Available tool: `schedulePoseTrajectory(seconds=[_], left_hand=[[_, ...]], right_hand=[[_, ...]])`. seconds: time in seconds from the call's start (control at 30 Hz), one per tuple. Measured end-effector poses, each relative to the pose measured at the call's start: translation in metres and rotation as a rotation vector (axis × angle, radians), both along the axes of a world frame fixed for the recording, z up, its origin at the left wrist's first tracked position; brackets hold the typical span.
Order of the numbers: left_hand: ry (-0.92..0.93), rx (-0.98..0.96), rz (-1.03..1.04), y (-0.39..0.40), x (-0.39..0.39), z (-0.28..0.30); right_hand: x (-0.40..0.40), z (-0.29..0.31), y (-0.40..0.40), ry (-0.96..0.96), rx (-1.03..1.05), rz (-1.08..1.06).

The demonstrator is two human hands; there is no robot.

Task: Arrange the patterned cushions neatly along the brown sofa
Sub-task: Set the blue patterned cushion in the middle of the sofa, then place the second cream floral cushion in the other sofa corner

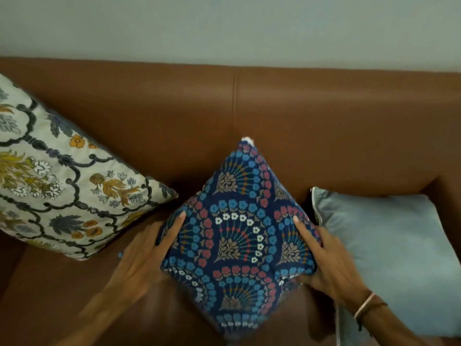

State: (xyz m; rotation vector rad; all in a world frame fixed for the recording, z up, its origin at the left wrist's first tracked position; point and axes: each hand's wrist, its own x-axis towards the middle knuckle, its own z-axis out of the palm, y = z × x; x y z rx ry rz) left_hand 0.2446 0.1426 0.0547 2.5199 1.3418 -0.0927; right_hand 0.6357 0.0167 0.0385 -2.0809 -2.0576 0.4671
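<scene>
A navy cushion (237, 236) with blue, red and white flower fans stands on one corner like a diamond in the middle of the brown sofa (174, 116). My left hand (147, 253) grips its left corner and my right hand (324, 258) grips its right corner. A cream cushion (57, 176) with a dark vine and orange flower print leans against the backrest at the left. A plain pale blue cushion (389, 258) lies on the seat at the right, partly behind my right wrist.
The sofa backrest runs across the view with a vertical seam (234, 103) near the middle. A pale wall (224, 26) rises behind it. Bare brown seat (62, 290) shows at the lower left.
</scene>
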Motion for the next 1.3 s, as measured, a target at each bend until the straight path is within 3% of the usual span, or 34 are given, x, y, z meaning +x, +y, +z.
schedulePoseTrajectory(seconds=[0.13,0.33,0.4,0.47,0.57,0.63,0.7,0.8,0.9,0.97,1.07,1.2,1.3], left_hand=[[-0.073,0.249,0.048,0.044,0.015,0.023],[0.013,0.278,0.050,0.076,0.028,0.016],[0.028,0.253,0.130,0.068,0.038,0.015],[0.072,0.347,0.207,0.045,0.048,0.019],[-0.055,0.472,0.123,-0.016,0.085,0.024],[-0.188,0.338,0.056,-0.069,0.126,0.013],[-0.312,-0.013,0.060,-0.112,0.171,-0.010],[-0.540,-0.812,0.434,-0.156,0.260,-0.045],[-0.670,-1.181,0.666,-0.191,0.359,-0.069],[-0.778,-1.107,0.764,-0.208,0.409,-0.075],[-0.906,-0.747,0.791,-0.213,0.464,-0.054],[-0.953,-0.373,0.362,-0.195,0.482,0.022],[-0.725,0.021,-0.042,-0.178,0.466,0.065]], right_hand=[[0.005,0.031,0.056,-0.083,0.252,-0.016],[0.007,0.024,0.099,-0.150,0.225,0.005],[0.012,0.013,0.094,-0.154,0.205,0.004],[0.019,0.007,0.079,-0.127,0.179,-0.027],[0.052,0.004,0.035,-0.123,0.166,-0.155],[0.092,0.002,-0.007,-0.118,0.150,-0.322],[0.136,-0.002,-0.047,-0.101,0.081,-0.553],[0.207,-0.013,-0.110,0.016,-0.110,-0.901],[0.256,-0.030,-0.167,0.281,-0.268,-1.095],[0.265,-0.044,-0.190,0.364,-0.332,-1.034],[0.277,-0.051,-0.200,0.499,-0.318,-0.991],[0.291,-0.032,-0.183,1.129,-0.393,-1.129],[0.305,-0.011,-0.163,1.473,-0.308,-1.134]])
